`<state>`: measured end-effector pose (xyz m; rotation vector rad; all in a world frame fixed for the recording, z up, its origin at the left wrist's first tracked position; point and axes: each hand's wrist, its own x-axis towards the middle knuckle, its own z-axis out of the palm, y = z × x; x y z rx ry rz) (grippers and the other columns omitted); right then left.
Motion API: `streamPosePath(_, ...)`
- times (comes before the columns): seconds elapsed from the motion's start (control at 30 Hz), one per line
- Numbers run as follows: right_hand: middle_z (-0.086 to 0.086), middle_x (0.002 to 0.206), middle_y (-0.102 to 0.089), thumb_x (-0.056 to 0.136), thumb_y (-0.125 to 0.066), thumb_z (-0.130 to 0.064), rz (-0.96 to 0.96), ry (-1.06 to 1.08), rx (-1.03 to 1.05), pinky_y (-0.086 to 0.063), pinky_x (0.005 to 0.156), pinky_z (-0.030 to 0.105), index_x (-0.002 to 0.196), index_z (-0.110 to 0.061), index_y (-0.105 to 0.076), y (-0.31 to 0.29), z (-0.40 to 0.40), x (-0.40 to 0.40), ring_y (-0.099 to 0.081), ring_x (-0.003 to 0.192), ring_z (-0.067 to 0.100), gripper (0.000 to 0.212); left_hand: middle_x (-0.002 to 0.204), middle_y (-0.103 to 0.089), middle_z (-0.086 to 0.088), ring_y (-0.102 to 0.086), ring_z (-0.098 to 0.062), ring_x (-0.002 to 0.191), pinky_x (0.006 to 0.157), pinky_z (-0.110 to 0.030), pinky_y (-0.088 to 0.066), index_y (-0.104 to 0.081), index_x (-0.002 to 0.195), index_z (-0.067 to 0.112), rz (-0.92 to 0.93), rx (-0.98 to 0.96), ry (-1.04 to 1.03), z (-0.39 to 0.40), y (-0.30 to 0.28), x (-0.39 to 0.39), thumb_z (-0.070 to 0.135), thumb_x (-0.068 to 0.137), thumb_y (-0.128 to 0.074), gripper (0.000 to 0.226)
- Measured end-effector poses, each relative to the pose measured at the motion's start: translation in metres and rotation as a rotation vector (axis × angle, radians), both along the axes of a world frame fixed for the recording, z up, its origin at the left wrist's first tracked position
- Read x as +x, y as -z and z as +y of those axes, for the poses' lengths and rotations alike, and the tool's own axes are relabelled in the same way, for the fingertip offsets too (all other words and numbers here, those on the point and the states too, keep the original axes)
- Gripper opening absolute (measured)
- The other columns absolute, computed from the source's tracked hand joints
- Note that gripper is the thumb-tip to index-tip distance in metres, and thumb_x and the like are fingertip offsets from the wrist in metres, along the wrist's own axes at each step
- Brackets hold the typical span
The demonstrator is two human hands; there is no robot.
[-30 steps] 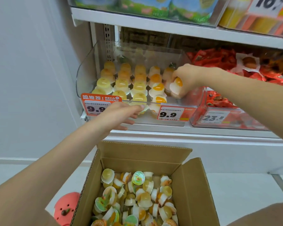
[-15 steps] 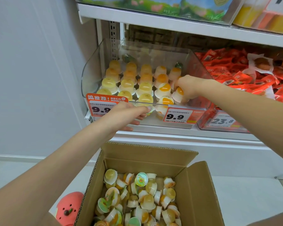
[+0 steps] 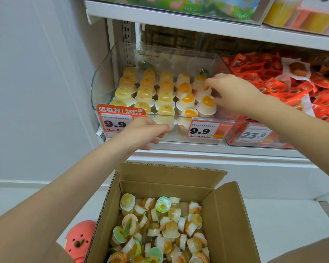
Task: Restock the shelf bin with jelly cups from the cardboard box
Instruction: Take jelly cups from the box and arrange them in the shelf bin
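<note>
A clear shelf bin (image 3: pixel 103 82) holds rows of upturned jelly cups (image 3: pixel 165 97), yellow on the left and white with orange centres on the right. My right hand (image 3: pixel 234 93) hovers over the bin's right column. Its loose fingers touch a white, orange-centred cup (image 3: pixel 205 108) standing in the second row from the front. My left hand (image 3: pixel 146 131) rests against the bin's front wall just below the rim, holding nothing. Below stands the open cardboard box (image 3: pixel 169 173), with several loose jelly cups (image 3: pixel 169 224) piled inside.
A neighbouring bin of red snack packets (image 3: pixel 273 88) sits right of my right hand. Price tags (image 3: pixel 202 130) hang on the bins' fronts. An upper shelf (image 3: pixel 198 25) overhangs the bin. A pink plush toy (image 3: pixel 80 238) lies on the floor left of the box.
My right hand has set the orange-centred cup down in the bin's right column and loosened its fingers. My left hand has stayed at the bin's front.
</note>
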<state>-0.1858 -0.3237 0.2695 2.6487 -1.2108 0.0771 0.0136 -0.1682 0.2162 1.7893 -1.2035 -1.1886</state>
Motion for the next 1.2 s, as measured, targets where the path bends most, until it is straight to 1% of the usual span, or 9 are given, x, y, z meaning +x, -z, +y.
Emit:
streamPosePath(0.17, 0.015, 0.096, -0.065, 0.072, -0.065, 0.008, -0.123, -0.258, -0.270, -0.045, 0.056, 0.039, 0.103, -0.006, -0.062, 0.037, 0.062, -0.034, -0.059, 0.084, 0.038, 0.034, 0.098, -0.069, 0.003, -0.067, -0.013, 0.089, 0.076, -0.030, -0.053, -0.067, 0.098, 0.011, -0.080, 0.078, 0.092, 0.002, 0.031, -0.012, 0.036, 0.089, -0.061, 0.027)
streamPosePath(0.33, 0.014, 0.116, -0.062, 0.068, -0.065, 0.004, -0.162, -0.375, -0.336, -0.041, 0.080, 0.041, 0.101, -0.008, -0.064, 0.111, 0.094, -0.050, -0.052, 0.105, 0.033, 0.035, 0.090, -0.067, -0.003, -0.061, -0.017, 0.086, 0.074, -0.028, -0.052, -0.064, 0.084, 0.016, -0.386, 0.194, 0.252, 0.010, 0.120, -0.019, 0.027, 0.085, -0.065, 0.012)
streamPosePath(0.43, 0.007, 0.118, -0.061, 0.066, -0.075, -0.003, 0.128, -0.398, -0.009, -0.046, 0.084, 0.037, 0.111, -0.015, -0.060, 0.176, 0.116, -0.054, -0.058, 0.105, 0.026, 0.050, 0.107, -0.066, -0.004, -0.060, -0.019, 0.097, 0.087, -0.034, -0.052, -0.063, 0.094, 0.017, -0.556, 0.324, 0.420, 0.025, 0.183, -0.019, 0.024, 0.084, -0.063, 0.012)
streamPosePath(0.53, 0.004, 0.137, -0.046, 0.088, -0.054, -0.005, 0.393, -0.269, 0.403, -0.036, 0.099, 0.037, 0.137, -0.019, -0.040, 0.243, 0.128, -0.056, -0.040, 0.126, 0.024, 0.052, 0.119, -0.057, -0.005, -0.055, -0.022, 0.107, 0.083, -0.031, -0.049, -0.056, 0.114, 0.015, -0.739, 0.393, 0.590, 0.045, 0.238, -0.018, 0.012, 0.088, -0.053, 0.025)
streamPosePath(0.63, 0.006, 0.133, -0.048, 0.090, -0.046, -0.003, 0.385, -0.150, 0.641, -0.038, 0.099, 0.039, 0.135, -0.017, -0.043, 0.293, 0.133, -0.045, -0.041, 0.125, 0.026, 0.048, 0.120, -0.055, -0.006, -0.054, -0.024, 0.109, 0.081, -0.034, -0.049, -0.055, 0.117, 0.015, -0.902, 0.446, 0.738, 0.062, 0.277, -0.012, 0.007, 0.090, -0.046, 0.030)
streamPosePath(0.8, 0.008, 0.127, -0.053, 0.090, -0.052, -0.013, 0.273, -0.017, 0.872, -0.047, 0.091, 0.043, 0.128, -0.020, -0.048, 0.353, 0.140, -0.012, -0.050, 0.117, 0.029, 0.039, 0.133, -0.047, -0.001, -0.040, -0.023, 0.126, 0.098, -0.039, -0.041, -0.045, 0.132, 0.025, -0.873, 0.526, 0.769, 0.070, 0.310, 0.011, 0.038, 0.082, -0.066, 0.056)
streamPosePath(0.93, 0.006, 0.132, -0.048, 0.089, -0.056, -0.017, 0.207, -0.058, 0.971, -0.044, 0.088, 0.038, 0.129, -0.022, -0.047, 0.377, 0.155, -0.003, -0.045, 0.121, 0.027, 0.041, 0.137, -0.044, 0.001, -0.034, -0.021, 0.131, 0.104, -0.039, -0.029, -0.046, 0.132, 0.026, -0.810, 0.478, 0.633, 0.076, 0.322, 0.019, 0.047, 0.083, -0.061, 0.055)
streamPosePath(1.1, 0.003, 0.139, -0.043, 0.083, -0.064, -0.033, 0.237, -0.238, 0.967, -0.034, 0.105, 0.038, 0.138, -0.018, -0.042, 0.392, 0.178, -0.007, -0.035, 0.131, 0.024, 0.061, 0.132, -0.044, 0.000, -0.032, -0.020, 0.130, 0.108, -0.036, -0.022, -0.048, 0.125, 0.020, -0.919, 0.211, 0.605, 0.088, 0.333, 0.008, 0.037, 0.088, -0.055, 0.042)
streamPosePath(1.2, 0.003, 0.142, -0.040, 0.082, -0.066, -0.033, 0.281, -0.252, 0.885, -0.030, 0.108, 0.041, 0.140, -0.017, -0.037, 0.400, 0.193, -0.003, -0.031, 0.133, 0.024, 0.067, 0.108, -0.061, -0.003, -0.054, -0.024, 0.109, 0.099, -0.036, -0.031, -0.063, 0.105, 0.015, -0.979, -0.092, 0.766, 0.100, 0.334, -0.007, 0.026, 0.076, -0.067, 0.032)
